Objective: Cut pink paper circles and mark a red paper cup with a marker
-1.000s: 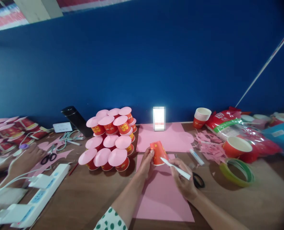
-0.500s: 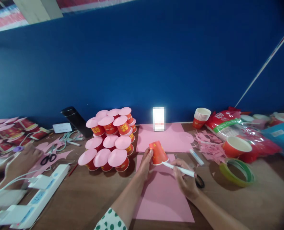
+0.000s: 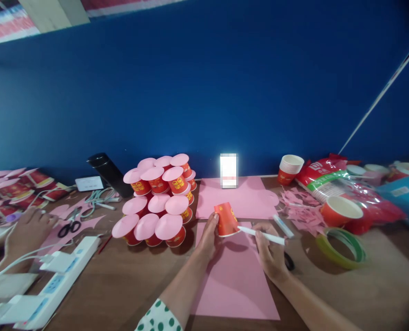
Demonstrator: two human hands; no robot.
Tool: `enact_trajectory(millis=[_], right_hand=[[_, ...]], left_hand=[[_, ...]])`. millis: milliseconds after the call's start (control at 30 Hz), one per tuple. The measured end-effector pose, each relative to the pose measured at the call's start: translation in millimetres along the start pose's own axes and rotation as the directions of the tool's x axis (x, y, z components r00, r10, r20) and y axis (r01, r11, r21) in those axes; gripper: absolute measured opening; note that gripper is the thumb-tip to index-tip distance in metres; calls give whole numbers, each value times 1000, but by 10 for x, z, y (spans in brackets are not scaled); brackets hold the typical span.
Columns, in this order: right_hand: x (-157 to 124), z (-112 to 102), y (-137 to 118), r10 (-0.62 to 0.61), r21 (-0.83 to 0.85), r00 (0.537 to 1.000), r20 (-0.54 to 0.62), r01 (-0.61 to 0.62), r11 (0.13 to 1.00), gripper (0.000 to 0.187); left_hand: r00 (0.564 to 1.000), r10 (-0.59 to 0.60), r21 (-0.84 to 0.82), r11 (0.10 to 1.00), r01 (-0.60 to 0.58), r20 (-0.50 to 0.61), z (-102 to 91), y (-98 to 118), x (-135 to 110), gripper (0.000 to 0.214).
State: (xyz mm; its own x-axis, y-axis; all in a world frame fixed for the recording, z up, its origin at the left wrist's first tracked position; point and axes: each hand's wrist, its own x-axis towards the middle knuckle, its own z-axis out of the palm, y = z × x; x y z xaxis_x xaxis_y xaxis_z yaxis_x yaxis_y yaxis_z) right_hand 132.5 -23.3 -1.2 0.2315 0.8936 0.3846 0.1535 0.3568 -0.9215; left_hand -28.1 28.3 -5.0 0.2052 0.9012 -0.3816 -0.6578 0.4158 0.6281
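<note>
My left hand (image 3: 209,234) grips a red paper cup (image 3: 227,219) with yellow print, its white rim facing down and a little tilted. My right hand (image 3: 270,250) is closed around a slim white pen (image 3: 264,235), whose tip meets or nearly meets the cup's lower right edge. Both hands are above a pink paper sheet (image 3: 237,294) on the table. Black scissor handles (image 3: 289,261) show partly behind my right hand. A white tube with a blue label (image 3: 283,226) lies just beyond that hand.
Left of my hands rise stacked red cups with pink paper discs (image 3: 156,202). A phone (image 3: 229,171) glows ahead. Paper scraps (image 3: 304,211), a tape roll (image 3: 342,248) and a cup bag (image 3: 328,177) are rightward. A power strip (image 3: 58,280) and another person's hand (image 3: 28,230) are leftward.
My right hand and the pen have shifted right, the tip now higher along the cup's rim. The cup has turned slightly, showing more yellow print. The other person's hand moved a little left.
</note>
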Motion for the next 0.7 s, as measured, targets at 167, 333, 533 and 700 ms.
enact_trajectory(millis=[167,333,533,700], right_hand=[[4,2,-6,-12,-13,1000,23,12,1000,16],[16,10,5,-26,-13,999,47,27,1000,16],[-10,-2,59,-7,-16,999,38,8,1000,16],[-5,4,19,-18,1,997,76,18,1000,18]], left_hand=[[999,7,-54,999,-4,51,-14,-21,28,39],[999,47,-44,998,-46,17,1,-22,21,35],[999,-11,-38,999,9,-50,31,-4,-17,38],[996,-3,-42,999,-1,-84,63,19,-39,36]])
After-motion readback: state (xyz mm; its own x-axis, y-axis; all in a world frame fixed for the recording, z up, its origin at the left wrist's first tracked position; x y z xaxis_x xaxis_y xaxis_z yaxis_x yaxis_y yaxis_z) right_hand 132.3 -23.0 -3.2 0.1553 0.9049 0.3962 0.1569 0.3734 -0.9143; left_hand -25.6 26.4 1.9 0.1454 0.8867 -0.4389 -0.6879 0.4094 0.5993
